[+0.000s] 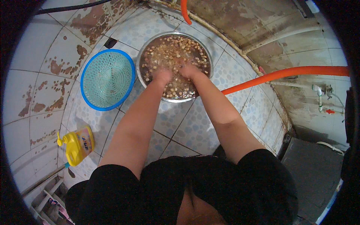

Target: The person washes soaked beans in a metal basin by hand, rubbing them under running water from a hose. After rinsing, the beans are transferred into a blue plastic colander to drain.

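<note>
A round metal basin [137,66] on the tiled floor holds murky brownish water. Many small, pale tan pieces [182,42], whose kind I cannot tell, float or lie in it. Both my hands reach into this water, side by side near the basin's middle. The back of my left hand [163,75] shows at the surface while its fingers are under water. My right hand [189,71] is likewise partly sunk, its fingers hidden by water and pieces. Whether either hand grips anything cannot be seen. Left of the basin stands a light green plastic colander [108,80] with a blue rim.
A yellow pump jug [78,146] stands at the left wall. An orange hose [281,77] runs from the right edge towards the basin, and another orange hose end [185,14] hangs above. Pipes with a red-handled valve [330,111] line the right wall, over a dark grey box-like object [312,174].
</note>
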`<action>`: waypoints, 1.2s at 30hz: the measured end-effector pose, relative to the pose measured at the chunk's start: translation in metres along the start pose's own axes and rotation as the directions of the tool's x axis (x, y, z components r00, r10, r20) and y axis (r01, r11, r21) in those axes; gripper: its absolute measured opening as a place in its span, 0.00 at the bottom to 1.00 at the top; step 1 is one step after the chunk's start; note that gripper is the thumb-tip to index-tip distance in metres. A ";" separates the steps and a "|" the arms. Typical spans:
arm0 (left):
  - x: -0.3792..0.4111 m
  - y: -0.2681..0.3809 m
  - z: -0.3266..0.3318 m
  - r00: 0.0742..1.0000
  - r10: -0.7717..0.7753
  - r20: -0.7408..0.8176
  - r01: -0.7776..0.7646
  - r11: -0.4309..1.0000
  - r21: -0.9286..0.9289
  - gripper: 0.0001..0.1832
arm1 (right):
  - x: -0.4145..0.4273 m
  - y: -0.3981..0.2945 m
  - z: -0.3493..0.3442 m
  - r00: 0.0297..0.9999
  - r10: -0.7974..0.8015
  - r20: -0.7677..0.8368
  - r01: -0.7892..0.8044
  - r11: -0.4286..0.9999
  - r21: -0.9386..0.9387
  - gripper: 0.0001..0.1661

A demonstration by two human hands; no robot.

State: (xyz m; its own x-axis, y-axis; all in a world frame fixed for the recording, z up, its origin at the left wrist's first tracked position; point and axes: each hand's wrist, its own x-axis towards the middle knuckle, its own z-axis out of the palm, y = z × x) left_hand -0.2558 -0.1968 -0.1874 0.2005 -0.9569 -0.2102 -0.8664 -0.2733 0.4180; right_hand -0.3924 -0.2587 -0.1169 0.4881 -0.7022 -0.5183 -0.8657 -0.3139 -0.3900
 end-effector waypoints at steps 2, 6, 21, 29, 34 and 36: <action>-0.004 0.008 -0.010 0.993 0.019 0.114 -0.015 0.999 -0.032 0.21 | -0.004 0.005 0.005 0.995 -0.089 -0.042 0.085 0.992 -0.092 0.31; 0.007 0.005 -0.006 0.935 0.184 0.302 -0.222 0.971 0.094 0.21 | -0.002 0.010 0.008 0.997 0.028 0.073 -0.030 0.999 0.023 0.31; 0.006 -0.002 0.004 0.982 -0.044 0.185 0.107 0.933 -0.345 0.24 | -0.026 0.004 0.022 0.942 -0.044 -0.333 0.160 0.930 0.331 0.25; -0.016 0.018 -0.023 0.837 -0.118 0.534 0.539 0.015 -0.842 0.23 | -0.019 0.013 0.019 0.946 0.237 -0.220 0.013 0.653 0.757 0.30; -0.018 0.009 -0.015 0.894 -0.099 0.436 0.430 -0.081 -0.899 0.20 | -0.010 0.022 0.032 0.975 0.052 -0.215 0.147 0.575 0.805 0.24; -0.026 0.013 -0.019 0.942 -0.125 0.312 0.303 -0.090 -0.949 0.18 | -0.027 0.006 0.014 0.984 0.121 -0.128 0.019 0.653 0.757 0.22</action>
State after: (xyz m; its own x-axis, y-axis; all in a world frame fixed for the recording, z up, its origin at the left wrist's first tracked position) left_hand -0.2637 -0.1780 -0.1593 0.1546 -0.8361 -0.5264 0.5727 -0.3583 0.7373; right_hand -0.4098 -0.2330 -0.1155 0.3615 -0.8112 -0.4596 -0.4718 0.2660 -0.8406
